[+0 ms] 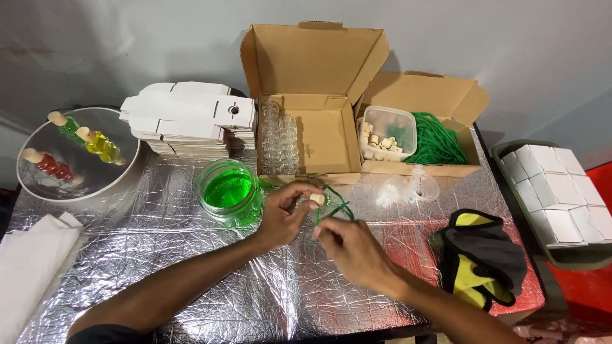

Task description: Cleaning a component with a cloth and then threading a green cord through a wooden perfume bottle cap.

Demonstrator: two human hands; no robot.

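Observation:
My left hand [285,218] pinches a small clear bottle with a cork stopper [317,199] over the foil-covered table [191,267]. My right hand [350,250] sits just right of it, fingers closed on a green cord [338,205] that loops around the bottle's neck. A glass jar of green liquid [228,190] stands just left of my left hand.
An open cardboard box [319,137] holds rows of clear bottles; a second box [440,153] holds green cord and a tub of corks. Flat white cartons [191,118] are stacked at back left, folded white boxes [554,191] fill a tray at right. Gloves [481,255] lie at right, a round tray [76,156] with coloured bottles at left.

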